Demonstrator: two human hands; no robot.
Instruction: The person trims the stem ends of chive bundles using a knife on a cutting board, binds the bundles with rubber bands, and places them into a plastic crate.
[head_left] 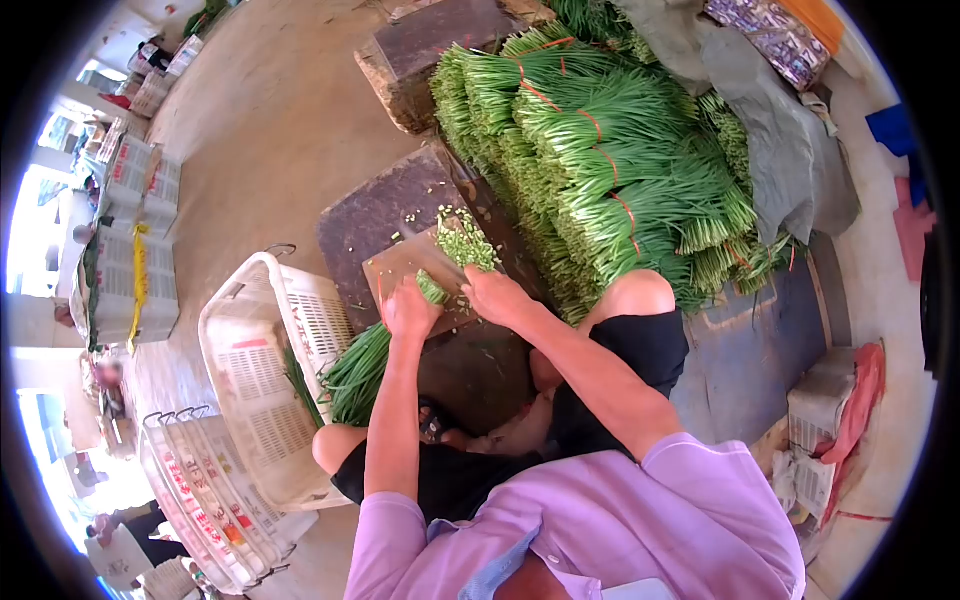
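My left hand (411,308) is closed around a bundle of long green vegetable stalks (362,372). The pale cut ends (431,288) poke out toward the cutting board (395,262), while the green tails hang down by the basket. In my right hand (496,296) is a knife (452,268), its blade lying across the board close to those ends; its handle is hidden by my fingers. A heap of short chopped pieces (463,240) covers the board's far side, with a few bits scattered around. The board rests on a dark, worn block (365,215).
Tied bundles of green stalks (600,150) are stacked high on my right, partly under a grey sheet (775,130). A white plastic basket (225,335) stands at my left, with more nested baskets (190,480) behind it. Another block (440,40) sits farther ahead.
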